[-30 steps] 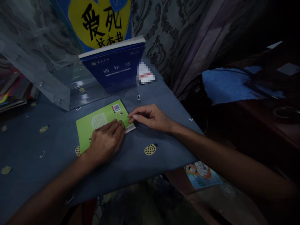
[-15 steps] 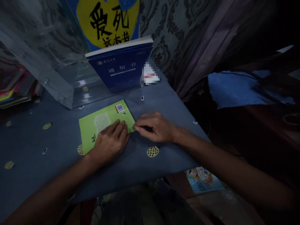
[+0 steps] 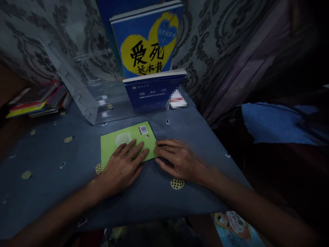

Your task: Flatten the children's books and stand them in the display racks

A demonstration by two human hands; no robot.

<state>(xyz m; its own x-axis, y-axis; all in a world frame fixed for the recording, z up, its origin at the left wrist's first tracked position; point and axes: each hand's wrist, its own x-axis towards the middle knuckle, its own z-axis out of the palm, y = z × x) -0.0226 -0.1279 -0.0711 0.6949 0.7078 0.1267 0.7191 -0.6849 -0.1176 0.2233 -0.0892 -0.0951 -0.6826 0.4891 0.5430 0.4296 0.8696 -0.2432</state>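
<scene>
A thin green book (image 3: pixel 110 144) lies flat on the table, its back cover with a barcode facing up. My left hand (image 3: pixel 125 163) rests palm down on the book's lower part, fingers spread. At the book's right edge is my right hand (image 3: pixel 180 157), its fingertips touching the lower right corner. Its fingers are stretched out and the thumb stands a little apart from them. Part of the cover is hidden under my left hand.
Behind the book, a clear acrylic stand (image 3: pixel 84 99) holds a dark blue booklet (image 3: pixel 156 99) and a blue book with a yellow heart (image 3: pixel 128 37). Stacked books (image 3: pixel 38 99) sit at the left. Below the table's edge lies a colourful book (image 3: pixel 236 226).
The view has shifted, so everything appears lower and further right. My left fingers have spread wider on the book. My right hand has gone from a pinch at the corner to fingers stretched out.
</scene>
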